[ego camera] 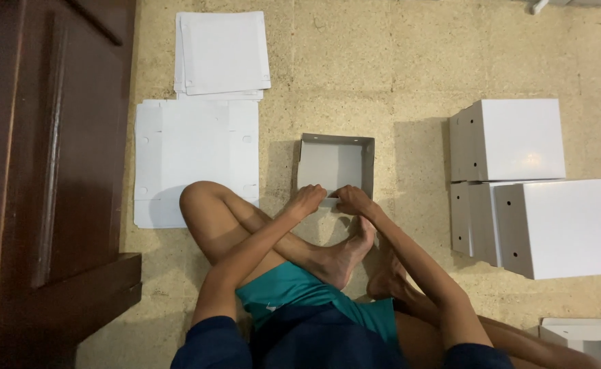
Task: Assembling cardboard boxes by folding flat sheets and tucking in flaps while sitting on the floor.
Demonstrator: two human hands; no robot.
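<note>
Both hands, left hand (307,201) and right hand (352,199), are gripping and folding the box (334,164) front wall at frame centre; pressing it upright seems due.

Both hands (331,199) on open box (334,162)

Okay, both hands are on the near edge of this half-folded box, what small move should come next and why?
Probably press the near flap down and inward until it locks. The left hand and right hand both pinch the near wall of the open box, whose other three walls already stand upright; that near wall looks like the only one not finished. The finished boxes at the right show the shape to match.
</note>
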